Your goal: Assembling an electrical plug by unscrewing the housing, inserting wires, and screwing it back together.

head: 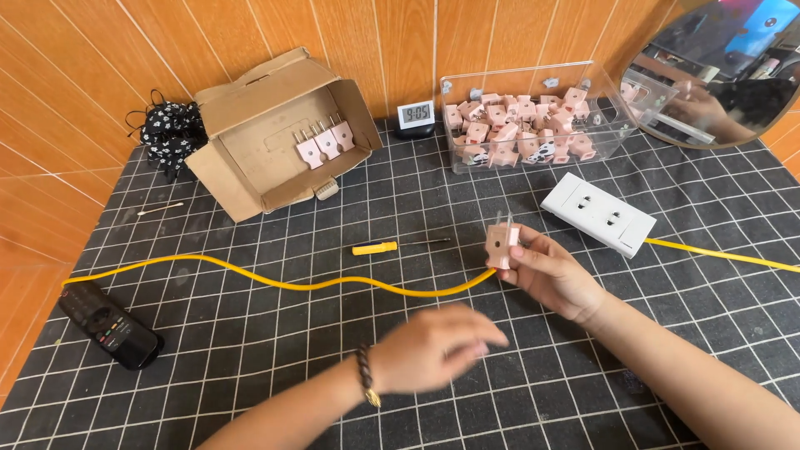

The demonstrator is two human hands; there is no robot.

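The right hand (554, 275) is above the middle of the tabletop (250, 333), which is covered by a black mat with a white grid. Its fingers (523, 246) are grasping a pink plug (502, 243) and hold it upright, with the two metal pins pointing up. A yellow cable (275, 279) comes out of the bottom of the plug and runs in a wave to the left, down to the left edge of the mat.

The left hand (437, 348) is lower in the view, nearer to the person, and it is blurred. It holds nothing; the fingers look loosely curled and released. A beaded bracelet (365, 375) is on its wrist.

Just right of the plug lies a white socket block (600, 213), and a second piece of yellow cable goes from it to the right. A yellow screwdriver (392, 247) lies on the mat left of the plug, a little behind the cable. Behind it, an open cardboard box (275, 137) lies on its side with three pink plugs inside. A clear plastic box (533, 117) full of pink plugs stands at the wall, with a small digital clock (416, 117) beside it. A black remote control (112, 325) lies at the left edge.
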